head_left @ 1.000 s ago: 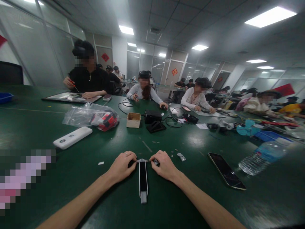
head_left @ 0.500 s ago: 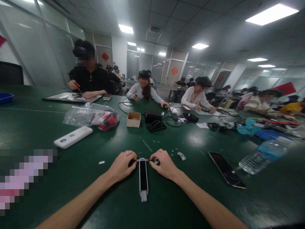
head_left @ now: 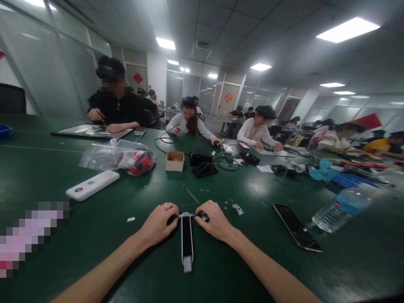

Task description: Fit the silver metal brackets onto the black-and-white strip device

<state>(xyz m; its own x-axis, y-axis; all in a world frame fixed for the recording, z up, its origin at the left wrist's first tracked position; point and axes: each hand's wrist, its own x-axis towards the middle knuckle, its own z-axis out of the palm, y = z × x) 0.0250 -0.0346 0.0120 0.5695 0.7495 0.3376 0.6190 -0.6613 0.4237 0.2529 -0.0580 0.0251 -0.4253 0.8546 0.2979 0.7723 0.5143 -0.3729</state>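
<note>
A long narrow device (head_left: 187,235) with a white rim, a black face and a light grey block at its near end lies on the green table. A thin metal rod sticks out on both sides of its far end. My left hand (head_left: 161,223) pinches the rod's left end between thumb and fingers. At the opposite end, my right hand (head_left: 216,221) is closed in a pinch on the rod. A small grey and dark piece (head_left: 205,216) shows under my right fingers, partly hidden. Close by to the right are a small metal bracket (head_left: 238,209) and several tiny rings.
Left of my arms lies a white power bank (head_left: 93,185), with a clear plastic bag (head_left: 101,155) behind it. Ahead stand a small open box (head_left: 174,161) and a black box (head_left: 200,156). Rightward are a phone (head_left: 296,227) and a water bottle (head_left: 342,208). Other people sit across the table.
The whole view has shifted slightly, so everything sits a little further left and the near things lower. Both hands keep the same pinch on the rod.
</note>
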